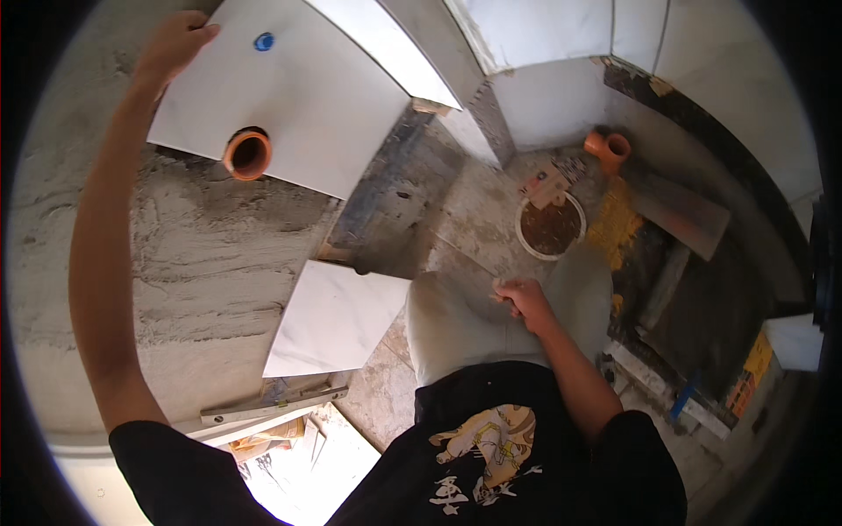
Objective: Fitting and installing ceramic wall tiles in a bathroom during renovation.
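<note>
Our left hand (178, 46), half curled, touches the upper-left edge of the large white tile (307, 96) against the mortared wall (193, 272); grip or mere press, we cannot tell. An orange pipe socket (233, 158) meets its lower edge. Our right hand (524, 303) curls nearly closed above our trousers (452, 329), contents unclear.

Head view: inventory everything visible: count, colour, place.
large tile: 1, white, upper left
plug: 1, blue, on large tile
pipe end: 1, orange, large tile's lower edge
wall: 1, grey, left
cut tile: 1, white, left of centre
spirit level: 1, grey, below cut tile
bucket: 1, white, right of centre
pipe fitting: 1, orange, beyond bucket
crumpled material: 1, yellow, beside bucket
boards: count unclear, brown, right
trousers: 1 pair, pale, centre
shirt: 1, black, bottom
left hand: 1, bare, large tile's edge
right hand: 1, bare, centre
</note>
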`<state>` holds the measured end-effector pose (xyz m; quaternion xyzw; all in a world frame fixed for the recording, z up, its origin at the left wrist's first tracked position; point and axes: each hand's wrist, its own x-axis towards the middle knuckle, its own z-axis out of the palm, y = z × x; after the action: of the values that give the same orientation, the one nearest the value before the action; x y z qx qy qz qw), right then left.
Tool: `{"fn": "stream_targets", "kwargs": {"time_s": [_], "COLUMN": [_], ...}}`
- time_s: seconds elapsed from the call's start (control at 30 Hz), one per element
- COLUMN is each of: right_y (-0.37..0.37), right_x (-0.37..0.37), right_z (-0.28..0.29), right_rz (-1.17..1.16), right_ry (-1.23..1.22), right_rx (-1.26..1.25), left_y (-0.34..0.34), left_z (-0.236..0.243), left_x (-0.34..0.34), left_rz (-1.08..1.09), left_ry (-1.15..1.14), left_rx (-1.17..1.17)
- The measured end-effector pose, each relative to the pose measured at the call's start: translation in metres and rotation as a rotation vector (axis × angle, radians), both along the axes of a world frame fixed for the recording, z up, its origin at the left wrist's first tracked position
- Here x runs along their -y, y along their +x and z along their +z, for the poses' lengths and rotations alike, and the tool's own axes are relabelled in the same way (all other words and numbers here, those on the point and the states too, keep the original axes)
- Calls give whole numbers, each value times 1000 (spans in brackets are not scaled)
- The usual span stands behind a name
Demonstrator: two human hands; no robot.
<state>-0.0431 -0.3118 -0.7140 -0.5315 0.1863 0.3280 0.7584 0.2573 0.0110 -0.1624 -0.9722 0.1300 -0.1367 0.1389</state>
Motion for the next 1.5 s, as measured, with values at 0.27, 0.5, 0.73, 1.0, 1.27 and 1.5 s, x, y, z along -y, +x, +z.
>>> {"fn": "stream_targets", "kwargs": {"time_s": [0.27, 0.5, 0.73, 1.0, 1.27, 1.5], "right_y": [2, 3, 5, -1, 2, 9], "right_x": [1, -1, -2, 5, 0, 1], "right_z": [5, -2, 6, 10, 3, 7], "right_rz": [-12, -46, 24, -30, -30, -16], "right_ry": [7, 1, 7, -7, 8, -1], "right_rx": [9, 4, 9, -34, -9, 0], "left_y": [-2, -5, -7, -39, -6, -10], "left_z": [-2, -6, 4, -6, -3, 0], "left_x": [-1, 8, -4, 81, 23, 25], "left_rz": [70, 73, 82, 405, 207, 219], "left_ry": [-12, 68, 44, -45, -105, -174], "left_rx": [25, 99, 65, 76, -26, -6]}}
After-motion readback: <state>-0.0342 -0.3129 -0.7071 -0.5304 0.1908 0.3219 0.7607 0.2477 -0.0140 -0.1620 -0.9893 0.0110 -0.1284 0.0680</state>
